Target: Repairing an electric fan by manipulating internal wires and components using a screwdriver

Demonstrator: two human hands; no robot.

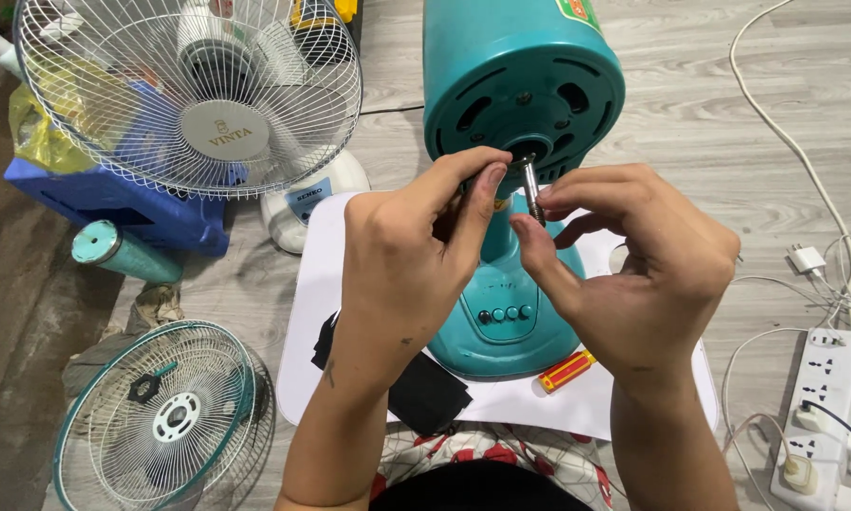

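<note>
A teal fan motor housing (pixel 525 80) on its teal base (pixel 506 326) stands in front of me, its metal shaft (pixel 531 189) pointing toward me. My left hand (pixel 411 255) pinches at the base of the shaft with thumb and forefinger. My right hand (pixel 633 270) holds the shaft's tip between thumb and fingers. The base, with a row of round buttons, rests on a white board (pixel 321 284).
A teal-rimmed wire grille (pixel 160 416) lies on the floor at lower left. A white fan (pixel 193 95) stands at upper left before a blue stool (pixel 104 199). A teal cylinder (pixel 122 251), a red-yellow screwdriver (pixel 567 371), a black piece (pixel 425 393), and a power strip (pixel 818 416) with cables lie around.
</note>
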